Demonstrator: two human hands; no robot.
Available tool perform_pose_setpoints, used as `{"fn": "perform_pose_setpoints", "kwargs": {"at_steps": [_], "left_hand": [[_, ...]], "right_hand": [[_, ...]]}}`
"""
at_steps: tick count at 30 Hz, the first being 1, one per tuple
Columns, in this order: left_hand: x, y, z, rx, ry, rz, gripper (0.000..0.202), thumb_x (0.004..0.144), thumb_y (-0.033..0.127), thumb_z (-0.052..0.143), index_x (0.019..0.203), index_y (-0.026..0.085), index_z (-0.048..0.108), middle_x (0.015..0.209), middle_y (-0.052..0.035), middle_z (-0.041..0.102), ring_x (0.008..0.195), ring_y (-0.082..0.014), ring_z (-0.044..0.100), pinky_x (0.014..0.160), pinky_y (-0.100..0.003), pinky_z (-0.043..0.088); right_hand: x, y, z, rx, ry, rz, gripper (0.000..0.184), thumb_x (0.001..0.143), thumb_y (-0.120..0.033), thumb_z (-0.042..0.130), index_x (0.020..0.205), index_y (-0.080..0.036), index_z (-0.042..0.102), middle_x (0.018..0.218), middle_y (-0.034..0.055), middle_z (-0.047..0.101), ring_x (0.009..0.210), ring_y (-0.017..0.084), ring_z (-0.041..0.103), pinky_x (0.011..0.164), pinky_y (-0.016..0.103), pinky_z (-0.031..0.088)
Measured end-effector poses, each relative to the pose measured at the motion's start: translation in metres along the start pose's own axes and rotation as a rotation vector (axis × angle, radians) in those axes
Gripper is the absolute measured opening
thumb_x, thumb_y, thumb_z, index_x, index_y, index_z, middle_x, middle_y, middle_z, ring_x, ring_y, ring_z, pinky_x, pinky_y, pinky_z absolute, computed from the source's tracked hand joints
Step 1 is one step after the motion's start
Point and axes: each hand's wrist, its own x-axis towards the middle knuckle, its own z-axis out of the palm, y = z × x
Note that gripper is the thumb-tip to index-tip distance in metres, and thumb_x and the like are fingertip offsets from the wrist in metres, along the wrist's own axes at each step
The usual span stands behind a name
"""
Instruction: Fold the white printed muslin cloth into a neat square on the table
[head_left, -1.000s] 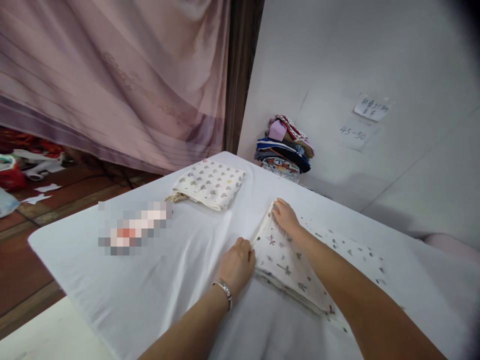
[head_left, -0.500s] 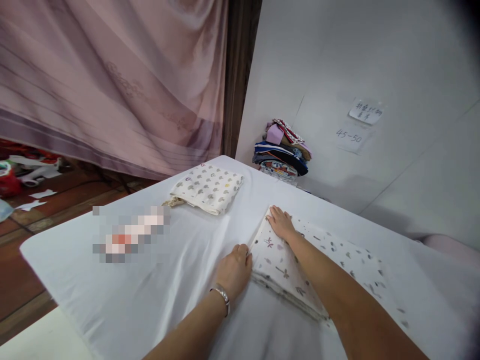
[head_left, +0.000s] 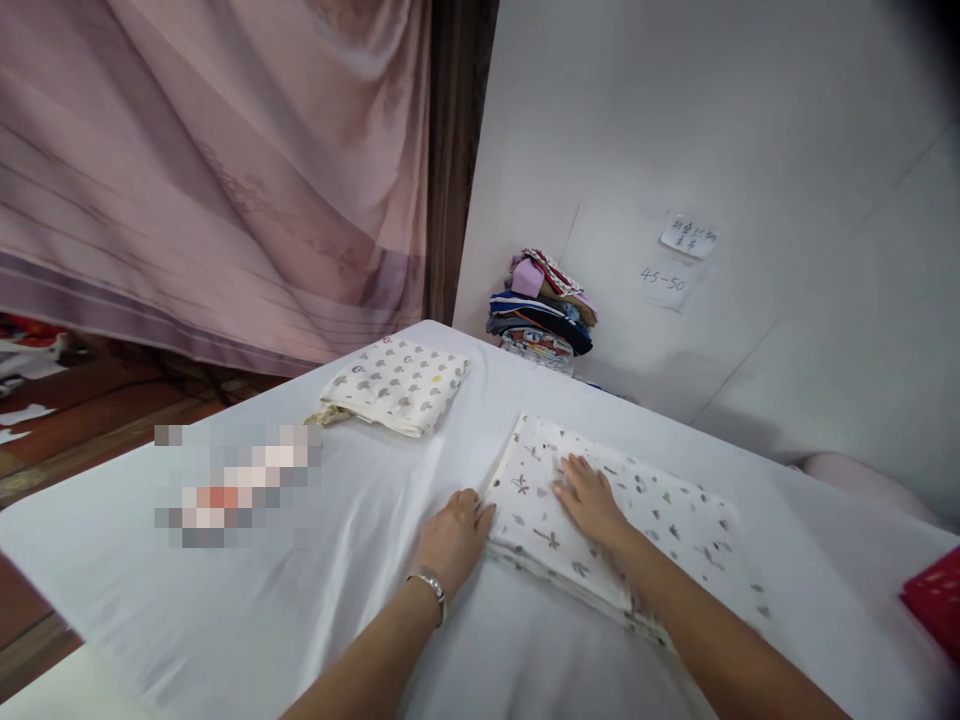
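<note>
A white folded cloth (head_left: 679,515), printed with small palm trees and leaves, lies on the table in several layers. My right hand (head_left: 594,503) rests flat on its upper side, fingers spread, holding nothing. At the cloth's left edge is my left hand (head_left: 452,540), a bracelet (head_left: 431,590) around its wrist. The left fingers are loosely bent, with the thumb apart from them and its tip at the edge. No cloth shows between them.
Another folded cloth (head_left: 401,385) with grey prints lies farther back, beside a pixelated patch. The table (head_left: 300,620) has a white cover. Folded fabrics (head_left: 540,310) are stacked by the wall; a red object (head_left: 934,600) is at right. A pink curtain (head_left: 225,180) hangs at left.
My right hand has moved from the far left corner of the cloth toward its middle, and the top layer lies flatter. My left hand stays by the left edge. The view has shifted right.
</note>
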Motion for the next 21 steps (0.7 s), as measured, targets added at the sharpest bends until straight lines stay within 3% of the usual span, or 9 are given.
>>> {"fn": "perform_pose_setpoints", "kwargs": {"at_steps": [7,12,15,21], "left_hand": [[0.006,-0.001,-0.003,0.067,-0.057,-0.015,0.033,0.085,0.047,0.039,0.087,0.017,0.054,0.091,-0.0086,0.065,0.082,-0.0219,0.061,0.066,-0.029,0.039],[0.008,-0.001,-0.004,0.057,-0.07,-0.025,0.032,0.083,0.049,0.041,0.08,0.019,0.054,0.085,-0.007,0.065,0.08,-0.0219,0.061,0.063,-0.029,0.038],[0.008,0.0,-0.005,0.051,-0.063,-0.027,0.031,0.082,0.049,0.043,0.079,0.02,0.054,0.085,-0.0061,0.066,0.081,-0.022,0.06,0.064,-0.029,0.038],[0.008,0.004,-0.008,0.055,-0.069,-0.042,0.033,0.08,0.05,0.043,0.081,0.02,0.056,0.089,-0.0068,0.066,0.082,-0.0222,0.061,0.064,-0.029,0.04]], "right_hand": [[-0.018,-0.007,-0.007,0.001,-0.079,0.025,0.06,0.091,-0.054,0.02,0.141,-0.022,0.027,0.151,0.0046,0.01,0.138,0.022,0.004,0.109,0.046,0.007],[-0.074,-0.008,-0.013,0.039,-0.13,-0.116,0.061,0.09,-0.057,0.017,0.142,-0.026,0.024,0.151,0.0006,0.008,0.138,0.021,0.002,0.11,0.044,0.004],[-0.127,0.029,-0.012,-0.005,-0.077,-0.071,0.057,0.09,-0.055,0.02,0.14,-0.028,0.03,0.15,-0.0003,0.015,0.138,0.023,0.009,0.11,0.046,0.005],[-0.242,0.159,-0.005,0.047,0.09,0.382,0.058,0.086,-0.054,0.028,0.135,-0.027,0.039,0.146,0.0002,0.026,0.136,0.024,0.018,0.108,0.053,0.013]]}}
